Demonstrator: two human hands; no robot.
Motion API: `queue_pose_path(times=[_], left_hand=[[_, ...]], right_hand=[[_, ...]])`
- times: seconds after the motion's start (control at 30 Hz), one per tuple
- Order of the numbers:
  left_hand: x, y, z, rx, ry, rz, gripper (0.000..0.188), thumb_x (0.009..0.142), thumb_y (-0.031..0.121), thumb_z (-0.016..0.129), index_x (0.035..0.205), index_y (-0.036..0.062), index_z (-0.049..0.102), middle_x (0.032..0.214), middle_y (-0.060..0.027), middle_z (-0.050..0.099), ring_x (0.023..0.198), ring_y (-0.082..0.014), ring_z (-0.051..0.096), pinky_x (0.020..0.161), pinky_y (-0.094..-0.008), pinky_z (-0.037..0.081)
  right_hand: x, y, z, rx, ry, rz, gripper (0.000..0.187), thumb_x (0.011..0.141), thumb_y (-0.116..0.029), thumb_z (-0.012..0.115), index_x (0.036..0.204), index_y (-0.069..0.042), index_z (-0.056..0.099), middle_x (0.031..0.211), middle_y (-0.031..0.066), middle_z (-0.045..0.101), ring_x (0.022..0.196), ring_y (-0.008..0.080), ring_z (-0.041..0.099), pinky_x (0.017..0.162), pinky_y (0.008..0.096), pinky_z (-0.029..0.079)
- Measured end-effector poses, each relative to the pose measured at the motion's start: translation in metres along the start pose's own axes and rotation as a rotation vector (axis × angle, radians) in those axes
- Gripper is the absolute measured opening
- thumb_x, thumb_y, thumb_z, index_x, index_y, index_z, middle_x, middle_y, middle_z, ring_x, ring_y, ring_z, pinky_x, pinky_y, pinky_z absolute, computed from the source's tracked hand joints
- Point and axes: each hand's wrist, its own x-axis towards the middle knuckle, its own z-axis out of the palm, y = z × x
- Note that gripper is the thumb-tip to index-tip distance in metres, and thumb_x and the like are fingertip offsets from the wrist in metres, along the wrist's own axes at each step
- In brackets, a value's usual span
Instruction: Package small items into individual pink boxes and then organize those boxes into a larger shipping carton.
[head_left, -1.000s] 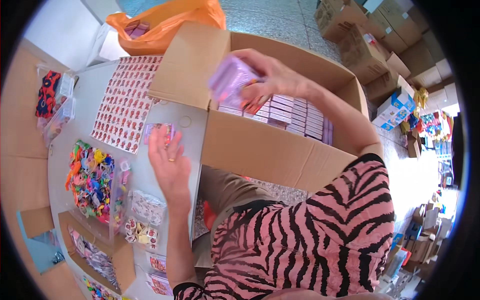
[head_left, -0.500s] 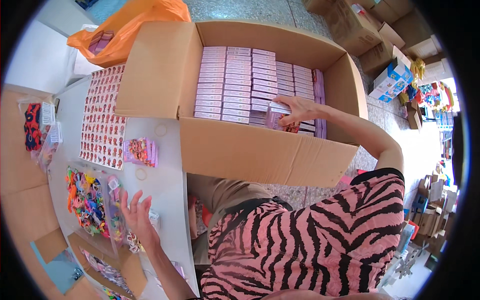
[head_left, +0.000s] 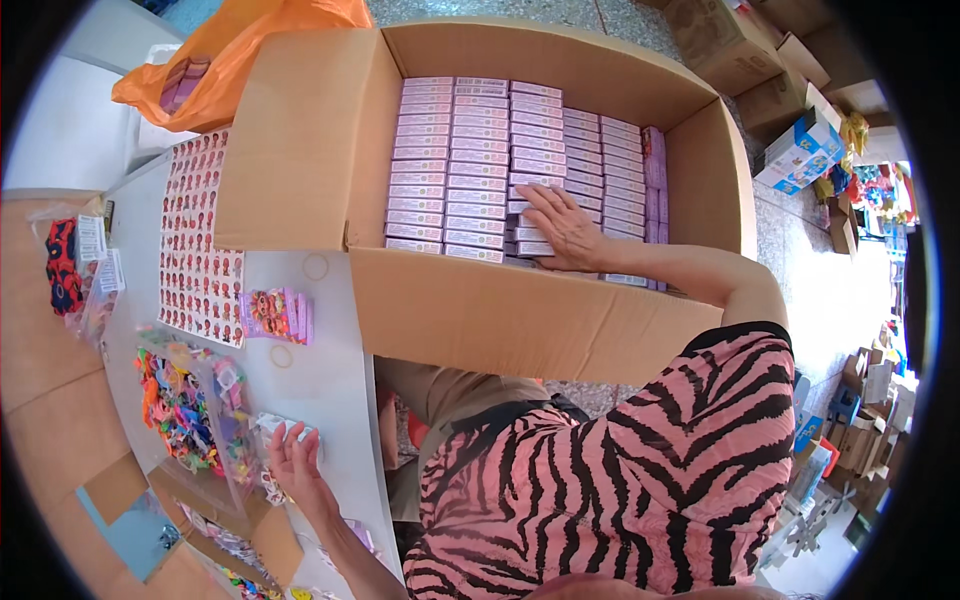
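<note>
My right hand (head_left: 568, 232) is inside the large cardboard carton (head_left: 470, 310), its fingers and thumb spanning a few small purple boxes (head_left: 528, 234) at the near end of the middle column. Those boxes sit among the packed columns, and the hand partly covers them. My left hand (head_left: 300, 470) hovers over the table with its fingers loosely curled and apart, holding nothing. Beside it are a clear white packet (head_left: 285, 425) and a clear bag of colourful small items (head_left: 190, 410). A short stack of purple boxes (head_left: 278, 314) lies on the table near the carton.
A sheet of small red figure stickers (head_left: 190, 240) lies on the white table (head_left: 330, 350), with rubber bands (head_left: 281, 356) nearby. An orange plastic bag (head_left: 250, 50) stands behind the carton's raised flap. At the lower left is an open cardboard box (head_left: 270, 545); more cartons (head_left: 715, 40) are at the far right.
My right hand has lowered the small purple boxes into the gap in the carton's middle column. My left hand has moved slightly toward me and stays empty. The whole view has shifted a little.
</note>
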Motion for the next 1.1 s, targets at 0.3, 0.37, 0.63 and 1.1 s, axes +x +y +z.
queue_pose_path(times=[0.3, 0.37, 0.63, 1.1], left_hand=[[-0.020, -0.016, 0.006, -0.033, 0.034, -0.053, 0.029, 0.091, 0.011, 0.055, 0.118, 0.0026, 0.050, 0.108, -0.0106, 0.059, 0.088, -0.0175, 0.063, 0.082, -0.0283, 0.051], [-0.022, -0.019, 0.012, -0.042, 0.017, -0.062, 0.029, 0.091, 0.011, 0.055, 0.118, 0.0018, 0.050, 0.107, -0.0105, 0.060, 0.088, -0.0178, 0.063, 0.083, -0.0286, 0.051], [-0.015, -0.028, 0.013, -0.018, 0.001, -0.085, 0.027, 0.091, 0.009, 0.054, 0.117, 0.0006, 0.050, 0.106, -0.0114, 0.059, 0.089, -0.0182, 0.062, 0.084, -0.0290, 0.051], [-0.002, -0.015, 0.021, -0.017, -0.017, -0.010, 0.028, 0.091, 0.008, 0.053, 0.117, -0.0005, 0.050, 0.107, -0.0106, 0.058, 0.091, -0.0176, 0.061, 0.085, -0.0286, 0.049]], right_hand=[[0.019, 0.002, 0.019, 0.018, 0.109, -0.062, 0.061, 0.061, -0.026, 0.077, 0.107, -0.002, 0.046, 0.144, 0.0199, 0.023, 0.134, 0.0355, 0.022, 0.110, 0.0491, 0.016], [0.018, 0.003, 0.016, 0.009, 0.124, -0.068, 0.064, 0.064, -0.026, 0.076, 0.114, -0.003, 0.043, 0.144, 0.0199, 0.024, 0.134, 0.0363, 0.023, 0.110, 0.0494, 0.016], [-0.031, 0.011, -0.011, 0.187, 0.274, 0.025, 0.068, 0.072, -0.023, 0.072, 0.127, -0.007, 0.036, 0.135, 0.0194, 0.036, 0.124, 0.0346, 0.038, 0.102, 0.0450, 0.032], [-0.001, 0.017, 0.036, 1.807, -0.043, 1.200, 0.012, 0.079, 0.001, 0.062, 0.088, 0.002, 0.054, 0.085, 0.0077, 0.052, 0.080, 0.0191, 0.055, 0.083, 0.0373, 0.051]])
